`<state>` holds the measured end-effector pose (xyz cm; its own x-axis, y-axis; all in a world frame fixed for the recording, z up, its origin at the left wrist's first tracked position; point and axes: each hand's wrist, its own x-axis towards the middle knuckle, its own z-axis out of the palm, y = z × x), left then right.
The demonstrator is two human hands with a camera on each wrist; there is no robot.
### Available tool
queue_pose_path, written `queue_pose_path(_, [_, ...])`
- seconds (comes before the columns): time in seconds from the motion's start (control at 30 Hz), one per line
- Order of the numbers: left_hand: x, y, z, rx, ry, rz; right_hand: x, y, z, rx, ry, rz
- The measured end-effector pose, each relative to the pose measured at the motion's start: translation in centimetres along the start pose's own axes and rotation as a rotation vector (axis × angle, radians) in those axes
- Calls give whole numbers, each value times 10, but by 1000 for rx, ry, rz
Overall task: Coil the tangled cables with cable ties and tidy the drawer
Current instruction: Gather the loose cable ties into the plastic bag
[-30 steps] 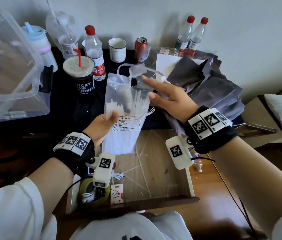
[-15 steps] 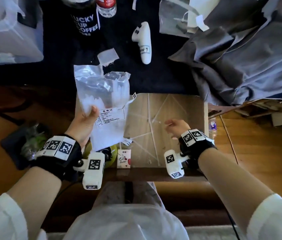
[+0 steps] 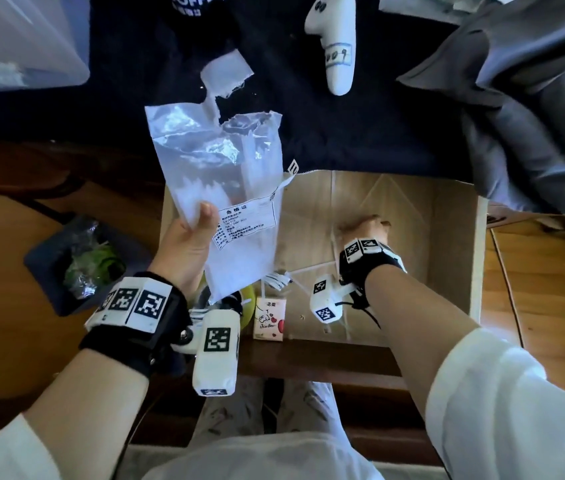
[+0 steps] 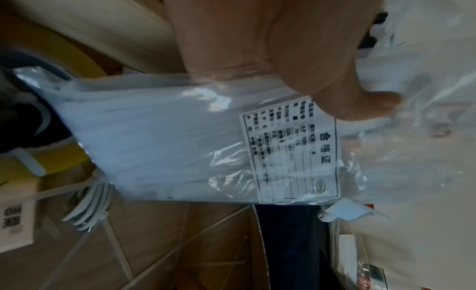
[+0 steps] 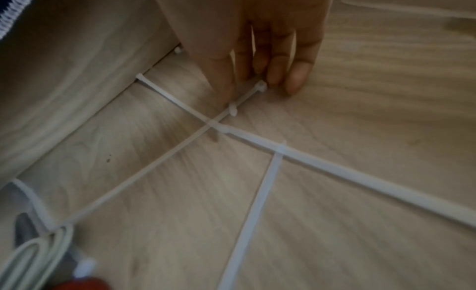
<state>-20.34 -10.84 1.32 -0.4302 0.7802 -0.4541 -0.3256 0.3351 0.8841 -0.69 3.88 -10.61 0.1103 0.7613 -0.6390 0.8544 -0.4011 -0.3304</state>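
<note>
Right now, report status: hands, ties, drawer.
Left hand grips bag of cable ties. Right hand in drawer, fingers at loose cable ties. Nothing blocking.

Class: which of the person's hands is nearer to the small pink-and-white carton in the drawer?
Left. The left hand holds a clear plastic bag just above the small pink-and-white carton; the right hand reaches deeper, fingertips on loose white cable ties.

White sleeves (image 3: pixel 503 403), blk wristbands (image 3: pixel 135 327) w/ square b/w markers, white wrist cams (image 3: pixel 217 351)
</note>
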Motion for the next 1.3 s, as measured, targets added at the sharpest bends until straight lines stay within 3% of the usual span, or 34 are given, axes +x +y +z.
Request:
queue_pose_path(0.17, [-4,0,-1,35,3,19,-6,19,-13,-268,-71,70])
queue_pose_path(0.33, [-9,-2,4,5,-38,16,-49,45,-37,-694,-348,5])
queue_pose_path(0.43, [-8,-2,3,19,-27,25,-36,31,-46,-551,-220,-38])
queue_pose_path(0.53, [-7,-5,-3,12,-4,24,-6,19,-36,-289,93,-161])
queue_pose_path(0.7, [-4,-12,-19,-65,68,-17,11,22,-16,-451,18,-129])
queue_pose_path(0.83, [-5,-15,-19,-77,64,-31,11,39,-7,-433,-16,-138])
queue_pose_path(1.07, [-5,-17,-17,-82,52,-21,12,42,-13,-403,132,-231])
queue_pose_path(1.3, [-8,-20,-15,-94,58,-66,15,46,-11,-378,128,-176])
